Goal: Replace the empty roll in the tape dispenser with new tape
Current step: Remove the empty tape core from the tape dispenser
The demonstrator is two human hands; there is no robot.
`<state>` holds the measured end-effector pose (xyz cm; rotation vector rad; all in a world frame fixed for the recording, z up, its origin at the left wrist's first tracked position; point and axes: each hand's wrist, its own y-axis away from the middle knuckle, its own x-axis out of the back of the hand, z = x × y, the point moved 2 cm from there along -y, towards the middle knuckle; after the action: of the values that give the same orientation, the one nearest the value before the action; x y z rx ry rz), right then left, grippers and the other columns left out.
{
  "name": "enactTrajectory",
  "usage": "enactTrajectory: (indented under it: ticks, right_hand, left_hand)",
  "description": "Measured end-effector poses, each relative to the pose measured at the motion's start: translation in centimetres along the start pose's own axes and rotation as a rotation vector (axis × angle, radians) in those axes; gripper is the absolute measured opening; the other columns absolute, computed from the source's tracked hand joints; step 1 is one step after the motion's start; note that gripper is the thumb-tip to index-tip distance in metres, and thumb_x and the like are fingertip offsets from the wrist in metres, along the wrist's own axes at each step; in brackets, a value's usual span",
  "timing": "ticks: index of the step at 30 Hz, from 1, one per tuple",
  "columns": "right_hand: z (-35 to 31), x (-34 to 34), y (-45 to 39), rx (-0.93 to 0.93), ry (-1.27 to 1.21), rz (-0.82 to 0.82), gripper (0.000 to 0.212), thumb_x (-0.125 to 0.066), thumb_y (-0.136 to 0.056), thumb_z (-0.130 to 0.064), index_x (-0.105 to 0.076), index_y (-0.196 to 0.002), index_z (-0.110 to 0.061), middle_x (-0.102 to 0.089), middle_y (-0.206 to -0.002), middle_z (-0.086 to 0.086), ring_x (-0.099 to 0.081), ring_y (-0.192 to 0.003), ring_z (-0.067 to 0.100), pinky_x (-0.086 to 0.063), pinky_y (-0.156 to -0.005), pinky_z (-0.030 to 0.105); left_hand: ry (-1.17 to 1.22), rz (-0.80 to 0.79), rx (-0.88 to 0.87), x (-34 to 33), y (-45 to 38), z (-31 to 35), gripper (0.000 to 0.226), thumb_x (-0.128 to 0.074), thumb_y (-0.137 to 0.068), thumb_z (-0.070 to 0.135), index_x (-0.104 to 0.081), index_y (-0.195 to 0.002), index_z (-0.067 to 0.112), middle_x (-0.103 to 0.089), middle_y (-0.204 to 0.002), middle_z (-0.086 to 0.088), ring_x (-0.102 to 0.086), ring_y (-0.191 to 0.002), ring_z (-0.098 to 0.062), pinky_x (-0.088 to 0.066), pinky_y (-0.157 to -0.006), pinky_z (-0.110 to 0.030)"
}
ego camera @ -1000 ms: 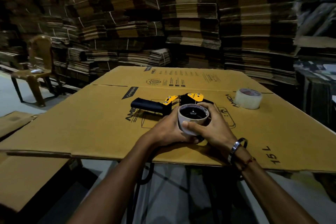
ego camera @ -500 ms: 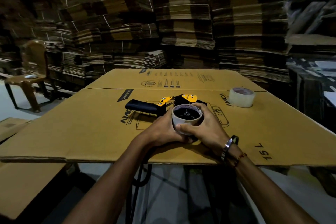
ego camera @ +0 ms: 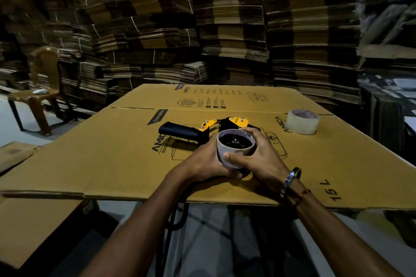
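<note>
Tape dispenser [ego camera: 203,130] lies on our cardboard sheet [ego camera: 101,159]; since a second ago nothing shifts, so its one empty roll [ego camera: 234,153] remains seated, our left hand [ego camera: 202,162] and right hand [ego camera: 258,159] both clasping it. Farther right stands one new tape [ego camera: 302,122].

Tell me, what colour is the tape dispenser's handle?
Black, with yellow parts further along the tape dispenser; the head view shows it.

Flattened cardboard sheet [ego camera: 112,155] as work surface; brown plastic chair [ego camera: 40,87] far left; stacked cartons [ego camera: 234,29] behind.
</note>
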<state>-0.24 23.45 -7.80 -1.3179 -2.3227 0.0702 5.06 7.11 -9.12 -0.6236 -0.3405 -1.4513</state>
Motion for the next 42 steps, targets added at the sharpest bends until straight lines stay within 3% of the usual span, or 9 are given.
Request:
enactTrajectory:
  ticks: [4,7,13,21,26,34,37,40,42]
  right_hand:
    - [-0.07,-0.16,0.05,-0.005,0.02,0.054,0.086,-0.088,-0.053,-0.049,-0.051,-0.128,-0.027,-0.068,-0.116,-0.009,-0.067,-0.108,0.009,-0.057,-0.095,0.042]
    - [-0.23,-0.34,0.11,0.007,0.067,0.094,0.077,-0.091,-0.064,-0.039,-0.049,-0.128,-0.026,-0.066,-0.115,-0.011,-0.065,-0.107,0.01,-0.057,-0.094,0.042]
    - [-0.46,-0.58,0.07,0.039,0.113,0.145,0.077,-0.09,-0.066,-0.041,-0.051,-0.129,-0.023,-0.065,-0.114,-0.011,-0.065,-0.105,0.01,-0.057,-0.091,0.038]
    - [-0.16,-0.4,-0.06,0.042,0.084,0.123,0.076,-0.091,-0.066,-0.038,-0.05,-0.129,-0.027,-0.066,-0.115,-0.012,-0.066,-0.106,0.01,-0.058,-0.092,0.04]
    - [-0.49,-0.26,0.07,0.096,0.158,0.092,0.084,-0.091,-0.065,-0.038,-0.046,-0.135,-0.024,-0.06,-0.119,-0.017,-0.062,-0.112,0.01,-0.055,-0.096,0.036]
    - [-0.52,-0.3,-0.09,0.078,0.145,0.147,0.08,-0.088,-0.068,-0.045,-0.049,-0.134,-0.022,-0.066,-0.114,-0.011,-0.065,-0.105,0.01,-0.057,-0.091,0.035]
    - [-0.73,-0.36,0.02,0.08,0.149,0.16,0.079,-0.087,-0.07,-0.044,-0.049,-0.134,-0.022,-0.064,-0.111,-0.013,-0.065,-0.104,0.009,-0.056,-0.087,0.027]
    - [-0.81,-0.35,0.08,0.103,0.179,0.156,0.081,-0.088,-0.068,-0.043,-0.048,-0.135,-0.023,-0.065,-0.117,-0.008,-0.065,-0.106,0.011,-0.056,-0.09,0.03]
    - [-0.82,-0.29,0.11,0.124,0.199,0.151,0.082,-0.089,-0.066,-0.042,-0.048,-0.134,-0.024,-0.065,-0.12,-0.007,-0.064,-0.108,0.011,-0.055,-0.09,0.029]
  left_hand:
    - [0.015,-0.02,-0.004,-0.04,-0.05,0.05,0.11,-0.094,-0.058,0.034,-0.028,-0.146,0.033,-0.053,-0.136,0.016,-0.051,-0.127,-0.003,-0.042,-0.112,-0.038]
    - [0.027,-0.025,-0.006,-0.04,-0.02,0.02,0.111,-0.094,-0.059,0.033,-0.027,-0.147,0.032,-0.053,-0.137,0.014,-0.051,-0.128,-0.005,-0.043,-0.112,-0.039]
    - [0.058,-0.037,-0.002,-0.09,-0.01,0.01,0.112,-0.094,-0.063,0.025,-0.024,-0.15,0.028,-0.053,-0.137,0.015,-0.051,-0.128,-0.001,-0.042,-0.111,-0.031]
    - [0.028,-0.026,-0.017,0.08,-0.02,-0.03,0.109,-0.093,-0.062,0.03,-0.027,-0.148,0.034,-0.054,-0.137,0.016,-0.051,-0.128,-0.004,-0.042,-0.112,-0.036]
    - [0.034,-0.027,-0.017,0.29,0.18,0.06,0.102,-0.092,-0.066,0.021,-0.028,-0.144,0.037,-0.052,-0.136,0.017,-0.05,-0.127,-0.001,-0.041,-0.11,-0.027]
    - [0.063,-0.041,-0.026,-0.11,0.1,-0.01,0.11,-0.092,-0.064,0.027,-0.022,-0.149,0.035,-0.053,-0.139,0.011,-0.051,-0.129,-0.008,-0.043,-0.112,-0.041]
    - [0.061,-0.048,-0.033,-0.15,0.1,0.1,0.105,-0.091,-0.067,0.021,-0.022,-0.145,0.037,-0.052,-0.137,0.012,-0.051,-0.127,-0.006,-0.043,-0.111,-0.034]
    - [0.051,-0.053,-0.035,-0.05,0.13,0.01,0.105,-0.09,-0.069,0.019,-0.02,-0.146,0.037,-0.051,-0.137,0.014,-0.05,-0.126,-0.002,-0.044,-0.107,-0.025]
    - [0.057,-0.042,-0.026,0.04,0.15,-0.12,0.106,-0.09,-0.069,0.019,-0.02,-0.147,0.036,-0.05,-0.133,0.023,-0.05,-0.12,0.011,-0.044,-0.097,-0.01]
